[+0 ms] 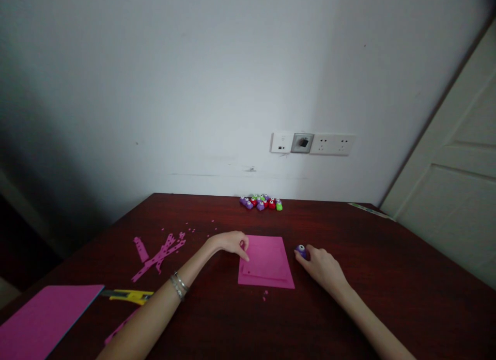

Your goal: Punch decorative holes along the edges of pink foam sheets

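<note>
A pink sheet of paper [267,256] lies flat before me, with what looks like a smaller pink piece on top. My left hand [231,242] is at the sheet's left edge, its fingers curled, with thumb and forefinger on the paper. To the right of the sheet, my right hand [323,267] is closed around a small purple craft punch [300,250] with a white, eye-like button. The punch is down by the table surface, apart from the paper. A few tiny pink cut-outs [265,296] lie just below the sheet.
Several purple, red and green punches [261,206] cluster by the wall. Holed pink strips [158,257] and bits lie left. A yellow utility knife [129,296] sits beside a pink stack [50,318]. A thin flat strip [371,210] is at the back right.
</note>
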### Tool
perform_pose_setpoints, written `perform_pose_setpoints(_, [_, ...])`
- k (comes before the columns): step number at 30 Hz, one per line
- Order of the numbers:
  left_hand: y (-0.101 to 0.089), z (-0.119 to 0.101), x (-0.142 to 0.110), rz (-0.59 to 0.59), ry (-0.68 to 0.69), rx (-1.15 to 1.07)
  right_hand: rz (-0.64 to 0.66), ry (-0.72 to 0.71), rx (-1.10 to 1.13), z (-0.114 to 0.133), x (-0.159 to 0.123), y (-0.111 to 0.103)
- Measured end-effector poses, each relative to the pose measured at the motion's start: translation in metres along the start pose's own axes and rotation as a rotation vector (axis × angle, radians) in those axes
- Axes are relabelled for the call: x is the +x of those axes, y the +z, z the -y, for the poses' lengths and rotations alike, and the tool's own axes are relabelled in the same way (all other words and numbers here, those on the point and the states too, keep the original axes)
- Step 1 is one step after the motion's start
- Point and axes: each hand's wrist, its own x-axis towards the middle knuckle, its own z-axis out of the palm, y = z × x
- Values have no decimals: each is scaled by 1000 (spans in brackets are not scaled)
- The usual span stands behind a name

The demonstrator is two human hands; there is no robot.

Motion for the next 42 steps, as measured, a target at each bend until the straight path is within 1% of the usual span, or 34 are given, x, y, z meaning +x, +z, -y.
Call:
perform_pose_setpoints(4, [-1, 0, 0, 24, 8, -10, -8, -9, 12, -2, 1, 3])
perform_pose_setpoints(7, [-4, -1, -2, 41, -1, -72, -18, -7, 28, -6, 2, 4])
perform_pose_setpoints(10, [-11, -2, -5, -3, 9, -162, -31, 10, 69, -10, 2, 2])
perform_pose_setpoints(11, [-15, -1, -5, -58, 0, -191, -40, 13, 83, -11, 1, 1])
perform_pose_setpoints(12, [-20, 0, -4, -138, -26, -215, -52, 13, 96, -12, 0, -1])
perform_pose_setpoints(15, [-40, 13, 7, -445, -165, -233, -79, -2, 131, -13, -3, -6])
perform_pose_setpoints(16, [-48, 19, 14, -516, -200, -219, -81, -8, 144, -13, -4, -8])
perform_pose_setpoints(19, [-68, 41, 39, -691, -313, -180, -80, -22, 170, -11, -7, -11])
perform_pose_setpoints(22, [-80, 60, 64, -782, -397, -160, -85, -26, 167, -10, -7, -11])
perform_pose_setpoints(25, [-80, 74, 82, -794, -425, -146, -67, -16, 164, -12, -6, -8])
perform_pose_setpoints(32, [-72, 97, 107, -709, -438, -127, -43, -15, 150, -18, -1, -2])
perform_pose_setpoints(37, [-70, 109, 120, -696, -433, -161, -44, -14, 147, -18, -1, -1])
perform_pose_setpoints(42, [-69, 114, 124, -688, -421, -194, -38, -5, 115, -19, -1, -1])
